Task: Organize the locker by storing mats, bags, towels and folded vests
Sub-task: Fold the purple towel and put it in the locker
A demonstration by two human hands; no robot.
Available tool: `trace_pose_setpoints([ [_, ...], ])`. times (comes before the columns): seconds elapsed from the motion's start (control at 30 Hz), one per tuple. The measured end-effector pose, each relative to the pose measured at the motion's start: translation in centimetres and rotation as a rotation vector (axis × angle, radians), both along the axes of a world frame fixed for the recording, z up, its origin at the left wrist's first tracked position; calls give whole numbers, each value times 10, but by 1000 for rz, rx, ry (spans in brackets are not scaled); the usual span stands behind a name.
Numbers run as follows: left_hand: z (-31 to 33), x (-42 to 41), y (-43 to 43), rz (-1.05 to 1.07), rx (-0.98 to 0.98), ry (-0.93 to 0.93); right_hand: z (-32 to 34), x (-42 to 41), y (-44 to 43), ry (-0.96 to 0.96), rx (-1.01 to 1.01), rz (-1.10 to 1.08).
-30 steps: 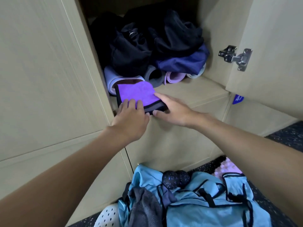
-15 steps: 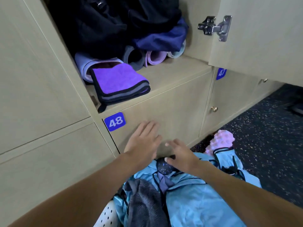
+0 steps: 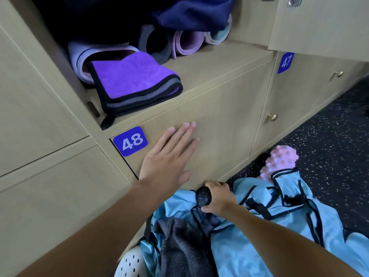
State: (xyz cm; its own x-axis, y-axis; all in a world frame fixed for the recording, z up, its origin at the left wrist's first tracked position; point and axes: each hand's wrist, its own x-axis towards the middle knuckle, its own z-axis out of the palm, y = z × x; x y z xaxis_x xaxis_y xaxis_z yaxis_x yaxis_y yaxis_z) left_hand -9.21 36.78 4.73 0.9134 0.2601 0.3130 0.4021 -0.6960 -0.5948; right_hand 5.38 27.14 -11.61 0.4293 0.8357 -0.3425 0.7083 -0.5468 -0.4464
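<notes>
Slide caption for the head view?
Right hand grips speckled ball atop blue vests; left hand open before door 48.

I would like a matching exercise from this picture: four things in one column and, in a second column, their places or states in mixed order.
1. purple towel
2. left hand
3. right hand
4. pink spiky roller

A. lies on the speckled floor
B. grips the dark ball
C. fingers straight, in front of door 48
D. lies folded at the front edge of the shelf

Pairs: 1-D, 2-C, 3-B, 4-A
</notes>
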Motion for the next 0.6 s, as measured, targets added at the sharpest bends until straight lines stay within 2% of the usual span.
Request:
trace_pose_setpoints([
  [0.13,5,0,-4,-14,-82,4,18,7,-12,117,176,-85],
  [0.27,18,7,-19,-94,-237,-98,69,21,-33,177,393,-138],
  [0.33,34,15,-28,-100,-399,-183,103,28,-48,242,512,-154],
  [0.47,79,34,-46,-70,-934,-335,179,44,-79,250,750,-136],
  [0.6,134,51,-63,-243,-1191,-455,256,50,-99,166,946,-88],
])
